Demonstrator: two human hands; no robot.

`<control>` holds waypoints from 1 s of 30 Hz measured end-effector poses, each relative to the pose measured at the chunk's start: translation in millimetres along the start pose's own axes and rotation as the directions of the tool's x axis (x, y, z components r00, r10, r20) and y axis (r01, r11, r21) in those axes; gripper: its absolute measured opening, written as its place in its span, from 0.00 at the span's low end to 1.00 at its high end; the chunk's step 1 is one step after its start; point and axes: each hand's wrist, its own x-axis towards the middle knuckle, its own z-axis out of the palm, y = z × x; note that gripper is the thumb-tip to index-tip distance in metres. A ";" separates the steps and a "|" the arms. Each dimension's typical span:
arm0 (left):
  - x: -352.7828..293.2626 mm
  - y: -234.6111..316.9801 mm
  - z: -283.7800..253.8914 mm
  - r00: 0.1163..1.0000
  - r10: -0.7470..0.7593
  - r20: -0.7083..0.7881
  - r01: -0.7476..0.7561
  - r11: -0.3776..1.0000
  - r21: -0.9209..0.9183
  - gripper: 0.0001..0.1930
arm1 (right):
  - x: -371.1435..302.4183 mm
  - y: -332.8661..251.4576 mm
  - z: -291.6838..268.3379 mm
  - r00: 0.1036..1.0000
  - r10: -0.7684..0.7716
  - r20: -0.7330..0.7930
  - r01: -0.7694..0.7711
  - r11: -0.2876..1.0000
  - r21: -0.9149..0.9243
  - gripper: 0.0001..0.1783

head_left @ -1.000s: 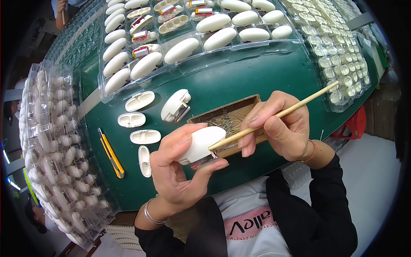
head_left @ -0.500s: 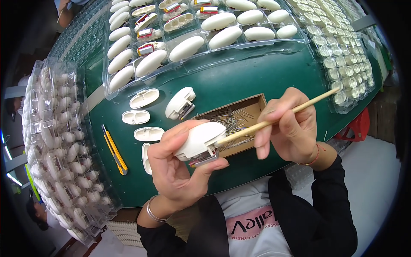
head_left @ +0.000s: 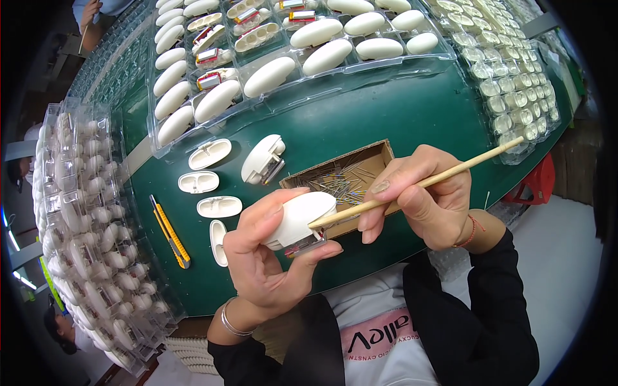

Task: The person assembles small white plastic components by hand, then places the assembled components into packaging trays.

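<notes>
Between the thumb and fingers of my left hand (head_left: 267, 251) is a white plastic housing (head_left: 299, 215), its open side with a small silvery part facing down. My right hand (head_left: 421, 196) pinches a thin wooden stick (head_left: 444, 175); the stick's tip rests against the housing's side. Beyond my hands lies a cardboard box (head_left: 376, 149) with several thin metal pins (head_left: 341, 188) in it. Another white housing with its inner parts exposed (head_left: 262, 159) lies left of the box. Several hollow white shells, one of them here (head_left: 219, 206), form a column beside it.
A yellow utility knife (head_left: 170, 233) lies on the green tabletop (head_left: 373, 103) at the left. A clear tray (head_left: 283, 96) of white housings spans the back. Stacked trays (head_left: 84, 225) stand left, more clear trays (head_left: 515, 96) right. A red stool (head_left: 537, 183) and another person's hand (head_left: 92, 9) are visible.
The stick's tip has shifted left and down along the housing, and my right hand has moved slightly left with it. My left hand still holds the housing, which has turned a little.
</notes>
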 end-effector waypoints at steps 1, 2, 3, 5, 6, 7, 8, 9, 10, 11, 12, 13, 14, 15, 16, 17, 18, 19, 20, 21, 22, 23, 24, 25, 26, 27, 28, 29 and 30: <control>-1.0 0.6 -0.6 1.000 -0.004 0.012 0.004 1.000 0.013 0.37 | 0.0 0.3 0.3 1.000 0.001 0.001 -0.001 1.000 0.002 0.09; -2.0 1.4 -1.3 1.000 -0.009 0.024 0.008 1.000 0.027 0.37 | 0.1 0.4 0.6 1.000 0.008 0.004 -0.008 1.000 -0.004 0.09; -2.5 2.8 -1.7 1.000 -0.011 0.023 0.010 1.000 0.030 0.37 | 0.1 0.7 0.9 1.000 0.015 0.006 -0.015 1.000 -0.010 0.09; -1.5 6.9 0.2 0.998 -0.034 0.054 0.037 0.999 -0.038 0.37 | 0.5 1.5 1.6 0.992 0.118 0.045 -0.121 0.989 0.089 0.09; -0.9 8.1 2.0 0.998 -0.033 0.055 0.035 0.999 -0.037 0.37 | 0.6 2.8 2.2 0.972 0.216 0.094 -0.230 0.956 0.181 0.08; 0.1 8.3 3.3 0.997 -0.070 0.035 0.073 0.992 -0.107 0.37 | 1.6 7.3 4.0 0.976 0.176 0.131 -0.199 0.961 0.191 0.10; 1.3 8.1 3.7 0.994 -0.108 0.019 0.110 0.978 -0.178 0.36 | 3.5 5.9 1.7 0.976 0.171 0.132 -0.195 0.962 0.193 0.10; 1.8 6.3 3.0 0.994 -0.107 -0.013 0.104 0.980 -0.168 0.36 | 6.9 2.6 -3.8 0.991 0.113 0.071 -0.128 0.956 0.265 0.12; 1.2 5.4 2.0 0.994 -0.105 -0.013 0.101 0.982 -0.162 0.36 | 9.6 -0.1 -9.7 0.998 0.058 0.010 -0.058 0.941 0.333 0.13; 0.1 4.9 0.7 0.992 -0.127 -0.013 0.123 0.979 -0.162 0.36 | 9.9 -2.0 -13.9 0.999 0.049 0.011 -0.050 0.956 0.288 0.15; -0.4 4.3 -0.2 0.989 -0.150 -0.013 0.146 0.976 -0.162 0.36 | 11.1 -1.5 -14.8 0.999 0.045 0.012 -0.046 0.956 0.291 0.15; -0.2 4.1 -1.8 0.987 -0.158 -0.001 0.156 0.974 -0.163 0.36 | 11.8 -0.5 -13.6 1.000 0.020 0.009 -0.021 0.967 0.253 0.15; -0.1 2.9 -2.1 0.988 -0.157 0.005 0.156 0.975 -0.161 0.36 | 12.5 0.7 -12.7 1.000 -0.006 0.006 0.004 0.977 0.214 0.15; 0.0 0.9 -2.1 0.992 -0.123 0.012 0.123 0.977 -0.174 0.36 | 13.2 2.2 -12.7 1.000 -0.010 0.002 0.009 0.977 0.215 0.15; 0.5 -0.1 -1.3 0.996 -0.087 0.015 0.089 0.978 -0.189 0.36 | 14.0 3.1 -13.7 0.999 -0.037 0.004 0.036 0.978 0.207 0.16; 0.8 0.0 -1.0 0.996 -0.085 0.019 0.087 0.978 -0.190 0.36 | 14.4 3.3 -14.2 0.998 -0.064 0.006 0.061 0.978 0.199 0.16; 0.5 0.4 -0.9 0.996 -0.085 0.011 0.086 0.979 -0.183 0.36 | 14.0 2.7 -13.8 0.998 -0.067 0.004 0.065 0.978 0.198 0.16; 0.3 0.0 -0.8 0.996 -0.087 0.001 0.086 0.981 -0.175 0.36 | 13.0 2.9 -13.0 0.998 -0.065 0.016 0.062 0.992 0.109 0.16; 0.6 -0.9 -0.5 0.996 -0.087 0.002 0.086 0.981 -0.176 0.36 | 11.7 3.1 -11.6 0.998 -0.061 0.028 0.060 0.998 0.018 0.16; 0.9 -1.8 -0.2 0.998 -0.067 0.003 0.067 0.984 -0.165 0.36 | 10.1 0.7 -7.4 1.000 -0.006 0.018 0.007 0.997 -0.071 0.14; 1.9 -1.4 0.2 0.999 -0.044 0.006 0.044 0.987 -0.155 0.36 | 8.5 -3.1 -2.1 0.999 0.046 0.001 -0.045 0.986 -0.162 0.13; 2.8 -0.3 4.0 0.999 -0.040 0.008 0.041 0.987 -0.158 0.36 | 8.4 -0.3 0.5 0.998 0.041 0.041 -0.026 0.952 -0.303 0.13; 3.3 1.4 10.9 0.998 -0.001 -0.056 -0.005 0.994 -0.107 0.33 | 9.0 2.9 3.9 0.996 0.042 0.081 -0.002 0.899 -0.438 0.15; 2.3 2.5 14.7 0.992 0.038 -0.118 -0.045 0.998 -0.052 0.30 | 9.0 1.9 11.1 0.993 0.082 0.087 -0.029 0.870 -0.491 0.20; -0.3 2.9 14.9 0.992 0.040 -0.117 -0.046 0.998 -0.053 0.30 | 6.5 5.6 13.2 0.988 0.115 0.104 -0.046 0.860 -0.508 0.26; -4.4 3.4 14.6 0.998 0.004 -0.063 -0.005 1.000 -0.010 0.26 | 4.7 5.3 14.8 0.987 0.128 0.094 -0.059 0.846 -0.530 0.25; -5.6 3.3 15.7 1.000 -0.030 -0.009 0.030 0.999 0.031 0.23 | 4.2 3.9 14.6 0.987 0.140 0.082 -0.071 0.828 -0.556 0.23; -4.8 5.7 17.0 0.999 -0.048 -0.022 0.049 0.998 0.028 0.20 | 3.5 5.8 13.9 0.987 0.137 0.081 -0.068 0.826 -0.560 0.23; -5.8 6.5 15.7 0.999 -0.045 -0.021 0.045 0.999 0.026 0.20 | 2.3 10.6 12.6 0.991 0.118 0.060 -0.069 0.846 -0.528 0.21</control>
